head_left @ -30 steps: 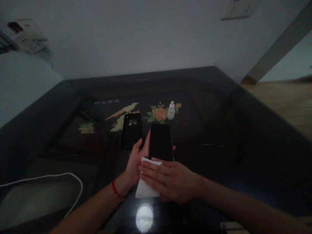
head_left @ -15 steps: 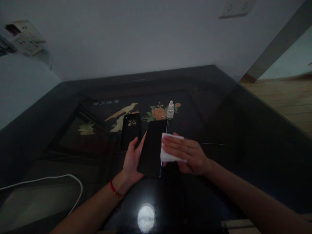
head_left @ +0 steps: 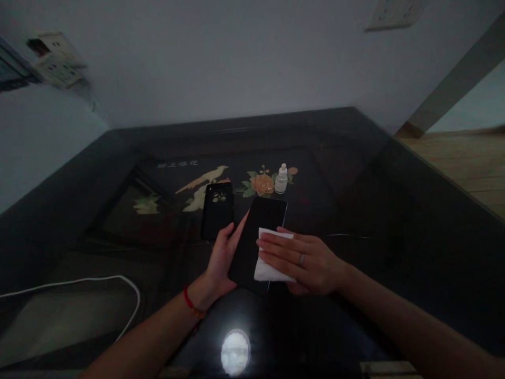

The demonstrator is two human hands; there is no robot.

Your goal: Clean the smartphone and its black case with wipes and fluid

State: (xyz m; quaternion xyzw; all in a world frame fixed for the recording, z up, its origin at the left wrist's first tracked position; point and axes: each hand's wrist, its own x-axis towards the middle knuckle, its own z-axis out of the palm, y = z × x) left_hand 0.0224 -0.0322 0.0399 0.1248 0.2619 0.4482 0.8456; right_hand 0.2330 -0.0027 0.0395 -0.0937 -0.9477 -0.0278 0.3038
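Observation:
My left hand grips a black phone by its left edge, screen up, tilted to the right over the dark table. My right hand, with a ring on one finger, presses a folded white tissue flat against the lower right part of the phone's screen. Its fingers lie stretched over the tissue.
A black phone case lies just left of the phone. A small white dropper bottle stands behind it by the flower inlay. A white cable curves at the left. A bright lamp reflection shows near the front edge.
The right hand with the tissue went from the phone's bottom end up to its right side, then slid down a little. The phone has tilted to the right.

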